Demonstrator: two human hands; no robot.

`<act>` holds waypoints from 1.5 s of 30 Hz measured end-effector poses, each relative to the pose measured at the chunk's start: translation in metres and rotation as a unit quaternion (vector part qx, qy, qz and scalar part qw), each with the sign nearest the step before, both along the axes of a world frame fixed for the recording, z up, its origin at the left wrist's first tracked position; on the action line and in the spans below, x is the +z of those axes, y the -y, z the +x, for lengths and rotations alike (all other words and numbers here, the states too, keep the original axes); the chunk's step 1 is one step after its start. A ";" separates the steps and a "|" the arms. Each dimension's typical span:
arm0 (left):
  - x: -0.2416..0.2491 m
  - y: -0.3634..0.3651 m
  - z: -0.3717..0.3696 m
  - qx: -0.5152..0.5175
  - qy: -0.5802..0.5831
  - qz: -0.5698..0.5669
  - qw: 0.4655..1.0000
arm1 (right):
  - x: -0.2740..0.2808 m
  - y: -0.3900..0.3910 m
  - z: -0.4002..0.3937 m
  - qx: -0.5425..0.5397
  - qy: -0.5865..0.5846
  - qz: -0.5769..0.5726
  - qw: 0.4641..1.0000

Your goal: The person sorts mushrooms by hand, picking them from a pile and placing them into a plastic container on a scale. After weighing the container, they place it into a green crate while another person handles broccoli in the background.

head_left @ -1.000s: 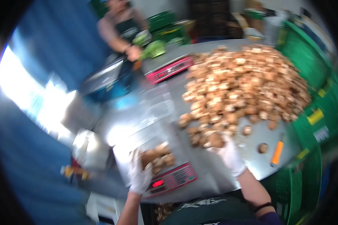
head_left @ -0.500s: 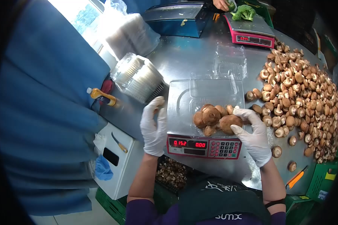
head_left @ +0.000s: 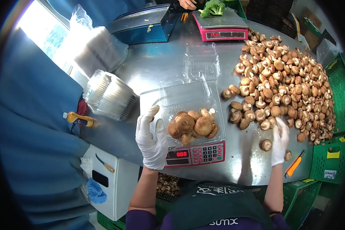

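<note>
A pink-framed weighing scale (head_left: 214, 152) carries a clear plastic clamshell box (head_left: 168, 122) with several brown mushrooms (head_left: 185, 123) in it. My left hand (head_left: 151, 142), in a white glove, is at the scale's left edge beside the box, thumb and fingers apart, holding nothing. It covers part of the scale's display. My right hand (head_left: 280, 140), also gloved, is stretched out at the near edge of a large mushroom pile (head_left: 291, 84). Its fingertips are by the mushrooms, with nothing visible in it. A single mushroom (head_left: 266, 145) lies just left of it.
Stacked clear boxes (head_left: 109, 95) and a bagged stack (head_left: 99, 50) stand left. An orange cutter (head_left: 295, 164) lies near the right edge. Behind, another person's hand (head_left: 188, 4) is near a second scale (head_left: 224, 33) with broccoli (head_left: 214, 7). A knife (head_left: 105, 164) lies lower left.
My right hand has left the mushrooms in the box and moved right to the pile. My left hand stays beside the scale. The view has shifted to the right.
</note>
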State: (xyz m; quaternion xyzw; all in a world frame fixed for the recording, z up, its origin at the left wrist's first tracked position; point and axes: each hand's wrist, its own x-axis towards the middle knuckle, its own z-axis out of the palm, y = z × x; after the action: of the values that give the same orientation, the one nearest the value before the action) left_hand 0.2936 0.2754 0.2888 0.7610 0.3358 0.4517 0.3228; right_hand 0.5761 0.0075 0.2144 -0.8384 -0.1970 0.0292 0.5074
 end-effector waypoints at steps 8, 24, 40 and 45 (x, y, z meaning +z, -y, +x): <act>-0.027 0.110 0.078 -0.291 -0.077 0.074 0.951 | -0.081 0.109 -0.016 -0.038 0.028 -0.209 0.977; -0.171 0.150 0.215 -0.187 -0.266 0.146 0.934 | -0.053 0.078 -0.027 -0.045 -0.227 0.090 0.969; -0.166 0.179 0.188 -0.333 -0.134 -0.100 0.928 | -0.084 0.094 -0.021 -0.041 -0.331 0.142 0.932; -0.130 0.180 0.170 -0.421 -0.013 -0.362 0.831 | -0.094 0.101 -0.020 -0.020 -0.065 -0.031 0.997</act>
State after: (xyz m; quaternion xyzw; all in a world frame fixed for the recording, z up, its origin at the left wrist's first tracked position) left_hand 0.4636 0.0959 0.1591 0.6629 0.1264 0.1079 0.7300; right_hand 0.5564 -0.0930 0.1201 -0.8537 -0.1456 0.0792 0.4938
